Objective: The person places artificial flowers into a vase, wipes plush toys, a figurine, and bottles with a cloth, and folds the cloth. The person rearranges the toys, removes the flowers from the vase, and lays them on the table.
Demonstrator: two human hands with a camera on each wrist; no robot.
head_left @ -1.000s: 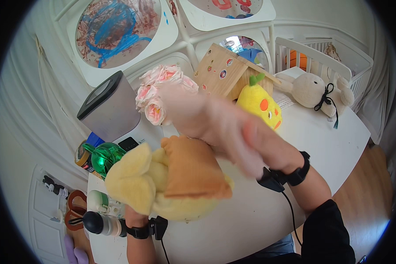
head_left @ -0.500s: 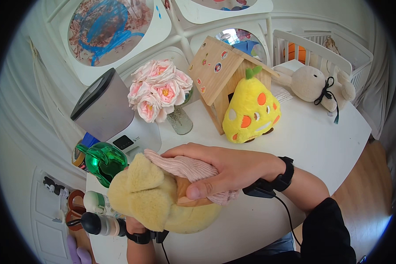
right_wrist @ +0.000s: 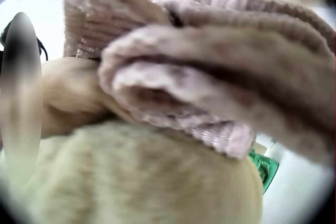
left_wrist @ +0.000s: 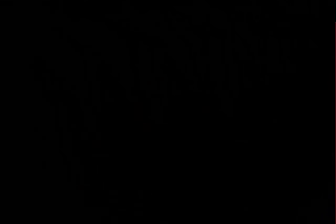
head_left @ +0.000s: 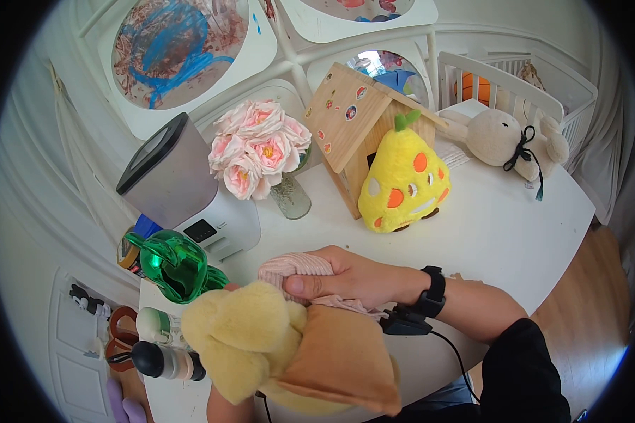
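Note:
A pale yellow plush toy (head_left: 243, 324) with a brown cloth piece (head_left: 346, 349) on its body is held up low in the head view. Its bulk hides most of my left hand, with only a fingertip (head_left: 230, 286) showing past the toy's upper edge. My right hand (head_left: 356, 273) grips a bunched pink ribbed cloth (head_left: 293, 265), thumb on top, just beyond the toy. In the right wrist view the folded pink cloth (right_wrist: 210, 98) lies close over the yellow fur (right_wrist: 131, 176). The left wrist view is black.
A shiny green pitcher (head_left: 173, 264), bottles (head_left: 166, 358) and a grey-white appliance (head_left: 183, 180) stand on the left. Pink flowers (head_left: 257, 148) in a glass vase, a wooden house (head_left: 349, 116) and a yellow plush (head_left: 402, 180) stand behind. A plush rabbit (head_left: 497, 137) lies at right on the white table (head_left: 501, 233).
The right hand swept in with the pink cloth, pressed it over the brown piece, then drew it up off it. The plush toy has moved down toward the person.

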